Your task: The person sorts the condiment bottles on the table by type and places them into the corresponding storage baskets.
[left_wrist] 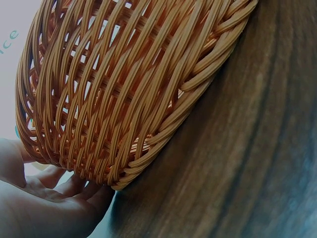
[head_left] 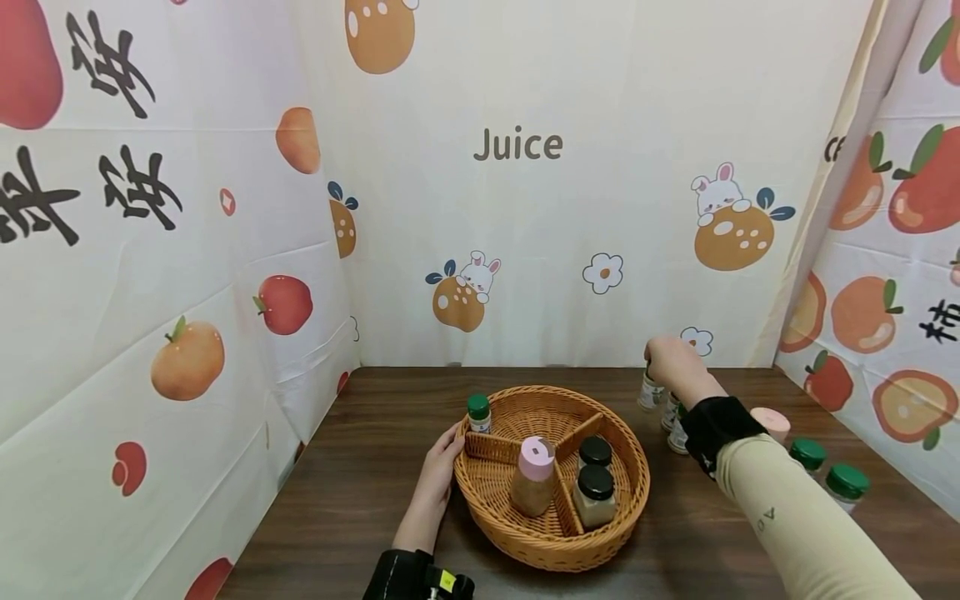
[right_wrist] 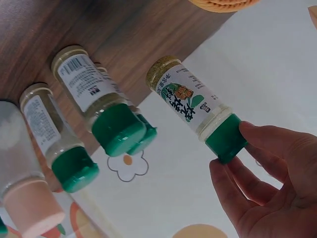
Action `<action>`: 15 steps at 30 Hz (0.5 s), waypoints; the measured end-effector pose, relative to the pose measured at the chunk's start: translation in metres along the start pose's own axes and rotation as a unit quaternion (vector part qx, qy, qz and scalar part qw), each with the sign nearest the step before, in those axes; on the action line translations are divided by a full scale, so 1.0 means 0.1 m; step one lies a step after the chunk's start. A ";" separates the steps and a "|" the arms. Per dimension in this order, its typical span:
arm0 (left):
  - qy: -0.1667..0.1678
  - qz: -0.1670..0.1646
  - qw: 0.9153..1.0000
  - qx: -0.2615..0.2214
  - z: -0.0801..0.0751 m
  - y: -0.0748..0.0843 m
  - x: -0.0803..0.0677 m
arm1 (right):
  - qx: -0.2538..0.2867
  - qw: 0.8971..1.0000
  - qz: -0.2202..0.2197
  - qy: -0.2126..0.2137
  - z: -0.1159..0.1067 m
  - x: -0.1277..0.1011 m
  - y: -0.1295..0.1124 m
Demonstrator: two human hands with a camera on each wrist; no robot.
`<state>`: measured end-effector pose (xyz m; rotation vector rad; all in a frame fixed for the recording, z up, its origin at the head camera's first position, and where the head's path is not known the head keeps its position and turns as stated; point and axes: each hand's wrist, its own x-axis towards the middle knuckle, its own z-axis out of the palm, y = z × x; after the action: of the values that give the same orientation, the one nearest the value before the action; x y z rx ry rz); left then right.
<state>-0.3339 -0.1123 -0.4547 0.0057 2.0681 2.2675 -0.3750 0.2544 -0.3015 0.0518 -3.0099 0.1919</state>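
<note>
At the back right of the table, my right hand [head_left: 678, 367] pinches the green cap of a spice jar [right_wrist: 185, 96] between thumb and fingers. The jar has a white printed label and powder in its base. My left hand [head_left: 437, 475] holds the left side of a round wicker basket [head_left: 551, 560], its fingers against the outer wall. Dividers split the basket into three compartments. A green-capped jar [head_left: 479, 414] stands in the back one, a pink-capped bottle [head_left: 532, 483] in the front left, and two black-capped jars [head_left: 595, 497] on the right.
Several green-capped jars [right_wrist: 118, 130] stand near the held one, partly hidden by the right arm in the head view. Further right are a pale pink-capped bottle [head_left: 771, 422] and two green-capped jars [head_left: 847, 481]. Printed cloth walls [head_left: 517, 217] border the wooden table [head_left: 352, 500].
</note>
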 end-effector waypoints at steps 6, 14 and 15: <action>-0.003 0.000 1.000 -0.005 -0.01 0.00 0.00 | 0.009 1.000 0.001 -0.011 -0.12 0.01 -0.11; -0.008 0.008 1.000 0.006 -0.01 0.00 -0.02 | 0.004 1.000 -0.010 0.010 -0.21 0.02 -0.26; -0.009 0.008 1.000 0.008 -0.01 0.00 -0.03 | 0.003 1.000 -0.013 0.014 -0.21 0.02 -0.28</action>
<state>-0.3311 -0.1132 -0.4543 0.0438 2.0842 2.2507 -0.3728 0.2298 -0.2773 0.0875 -2.9797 0.1969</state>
